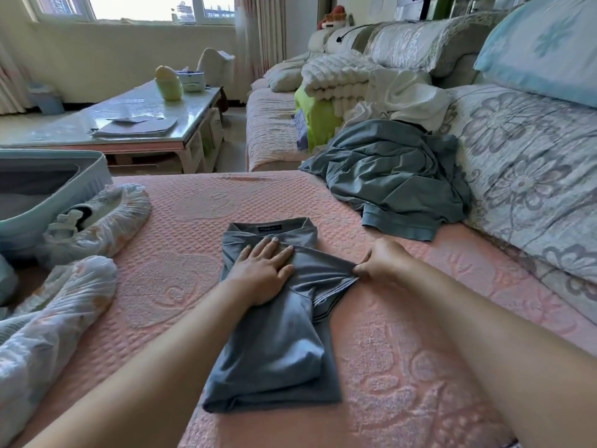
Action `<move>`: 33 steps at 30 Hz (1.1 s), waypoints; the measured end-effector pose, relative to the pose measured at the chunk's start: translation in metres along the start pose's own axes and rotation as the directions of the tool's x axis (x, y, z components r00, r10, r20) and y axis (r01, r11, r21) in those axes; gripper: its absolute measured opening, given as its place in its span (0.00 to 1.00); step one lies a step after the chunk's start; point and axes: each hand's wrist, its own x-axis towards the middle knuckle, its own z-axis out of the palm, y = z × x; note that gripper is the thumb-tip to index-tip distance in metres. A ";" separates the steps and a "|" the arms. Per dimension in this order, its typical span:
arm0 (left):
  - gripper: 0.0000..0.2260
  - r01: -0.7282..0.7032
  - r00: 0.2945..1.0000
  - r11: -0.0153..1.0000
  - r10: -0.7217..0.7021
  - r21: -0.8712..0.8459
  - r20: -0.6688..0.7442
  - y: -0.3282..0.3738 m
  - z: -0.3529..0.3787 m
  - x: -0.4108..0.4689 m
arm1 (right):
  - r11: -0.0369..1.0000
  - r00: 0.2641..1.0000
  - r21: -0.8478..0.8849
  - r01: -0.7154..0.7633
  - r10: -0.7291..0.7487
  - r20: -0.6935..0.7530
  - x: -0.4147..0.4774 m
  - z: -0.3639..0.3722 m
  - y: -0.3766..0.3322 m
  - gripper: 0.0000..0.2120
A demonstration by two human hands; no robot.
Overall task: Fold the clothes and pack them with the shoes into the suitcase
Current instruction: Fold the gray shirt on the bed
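Note:
A grey-blue T-shirt (274, 347) lies partly folded on the pink quilted cover (403, 350), collar away from me. My left hand (261, 270) presses flat on its upper part, fingers straight. My right hand (381, 258) pinches the striped sleeve hem at the shirt's right side. A crumpled grey-green garment (394, 176) lies further back to the right, with white clothing (407, 95) behind it. The open light-blue suitcase (48, 202) stands at the left edge. A white shoe in a clear plastic bag (97, 221) rests beside it, and another bagged item (48, 321) lies nearer me.
A sofa backrest with grey floral cover (523, 176) runs along the right, with a pale blue pillow (546, 46) on top. A folded white blanket (339, 76) and neon-green fabric (316, 118) sit further back. A glass coffee table (129, 124) stands beyond the suitcase.

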 end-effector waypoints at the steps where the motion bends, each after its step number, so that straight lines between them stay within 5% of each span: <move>1: 0.26 0.003 1.000 1.000 -0.003 0.004 -0.012 0.003 0.000 0.000 | 0.998 0.999 -0.062 0.009 -0.011 -0.033 -0.002 0.003 -0.002 0.24; 4: 0.25 -0.052 0.992 0.998 0.055 0.027 -0.111 0.007 0.000 -0.006 | 0.942 0.954 -0.221 0.251 -0.279 -0.108 -0.022 0.007 -0.018 0.10; 7: 0.22 -0.230 0.940 0.972 0.236 0.056 -0.246 0.013 -0.004 -0.021 | 0.807 0.819 -0.151 0.571 -0.573 0.035 -0.048 0.005 -0.026 0.14; 10: 0.27 -0.337 0.920 0.940 0.320 -0.041 -0.228 0.025 -0.011 -0.044 | 0.742 0.759 -0.161 0.650 -0.627 0.174 -0.060 0.011 -0.027 0.13; 16: 0.47 -0.307 0.952 0.952 0.307 0.013 0.005 0.017 0.002 -0.078 | 0.620 0.660 -0.342 0.706 -0.751 0.001 -0.068 0.019 -0.024 0.09; 24: 0.40 -0.276 0.958 0.960 0.272 0.040 0.092 0.022 -0.003 -0.085 | 0.724 0.786 -0.322 0.610 -0.603 0.135 -0.064 0.000 0.006 0.07; 29: 0.25 -0.321 0.911 0.938 0.344 0.134 -0.226 0.061 -0.017 -0.079 | 0.856 0.871 -0.196 0.479 -0.492 -0.021 -0.048 0.003 0.009 0.10; 33: 0.19 -0.336 0.912 0.933 0.356 0.129 -0.204 0.083 -0.018 -0.071 | 0.931 0.926 -0.084 0.356 -0.363 -0.102 -0.031 0.009 0.005 0.14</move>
